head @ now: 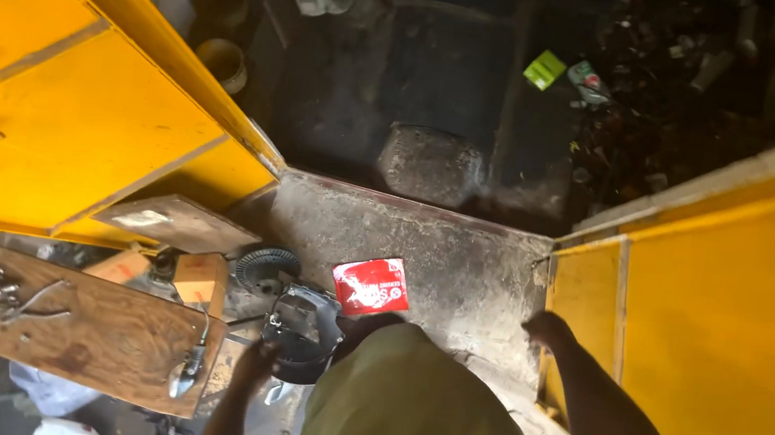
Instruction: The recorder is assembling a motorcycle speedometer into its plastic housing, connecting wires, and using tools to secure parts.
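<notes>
While the left hand [255,355] reaches the dark metal part [301,332], fingers' state unclear, the right hand [546,328], closed and empty, nears the yellow door [695,331].

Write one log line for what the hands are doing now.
left hand: by dark metal part | right hand: by yellow door, empty | red box: on floor

Looks like a small repair workshop, prob. mechanical/motorbike. Evidence: yellow steel double doors [67,122] open onto a dark, oily floor [449,65] w/ scrap and litter; worn concrete threshold [443,256]; plywood tabletop [98,338] w/ loose metal tools [18,297] and greasy bits; round black machine part [300,337] and finned disc [266,266] on the ground, small red parts box [371,286], cardboard cartons [202,280]. Not a home or office.
</notes>
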